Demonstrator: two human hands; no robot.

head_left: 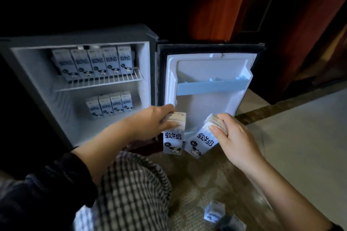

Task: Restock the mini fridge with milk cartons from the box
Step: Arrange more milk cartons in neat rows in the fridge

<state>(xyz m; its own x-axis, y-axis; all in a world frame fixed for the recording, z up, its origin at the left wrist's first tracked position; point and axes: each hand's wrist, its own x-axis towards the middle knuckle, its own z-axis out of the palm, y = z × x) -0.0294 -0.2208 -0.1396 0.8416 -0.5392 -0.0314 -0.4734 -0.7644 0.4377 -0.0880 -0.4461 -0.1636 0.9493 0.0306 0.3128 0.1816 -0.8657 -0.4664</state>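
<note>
The mini fridge (146, 56) stands open, its door (210, 99) swung to the right. Several milk cartons (93, 63) line the wire shelf, and several more cartons (109, 104) stand on the fridge floor. My left hand (152, 122) grips the top of an upright milk carton (173, 141) low in front of the door. My right hand (234, 137) holds a second milk carton (201, 142), tilted, right beside the first. Both cartons are white and blue with black writing and a cartoon cow.
A pale blue rail (212, 88) crosses the door's upper pocket. More cartons (215, 212) lie on the floor at the bottom right. My checked trouser knee (131, 189) is below the hands. A red curtain (216, 5) hangs behind the door.
</note>
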